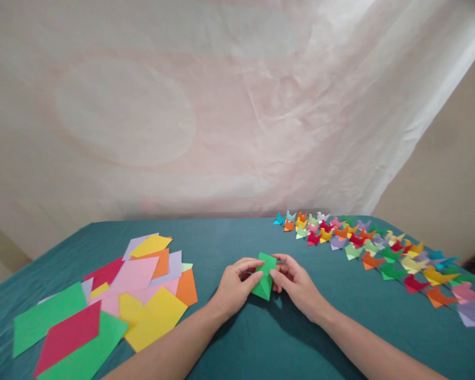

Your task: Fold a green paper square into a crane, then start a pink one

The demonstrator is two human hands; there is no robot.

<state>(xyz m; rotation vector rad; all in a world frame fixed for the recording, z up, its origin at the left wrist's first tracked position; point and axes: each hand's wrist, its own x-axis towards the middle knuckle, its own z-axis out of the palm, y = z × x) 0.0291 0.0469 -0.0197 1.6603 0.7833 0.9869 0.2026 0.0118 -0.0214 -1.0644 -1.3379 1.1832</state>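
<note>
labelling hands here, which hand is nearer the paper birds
Right. The right hand is just left of the birds; the left hand is farther left, across the folded green paper.

Your left hand has room sideways up to the loose papers, your right hand up to the paper birds. Straight ahead over the blue-green cloth, the pale hanging sheet blocks you.
</note>
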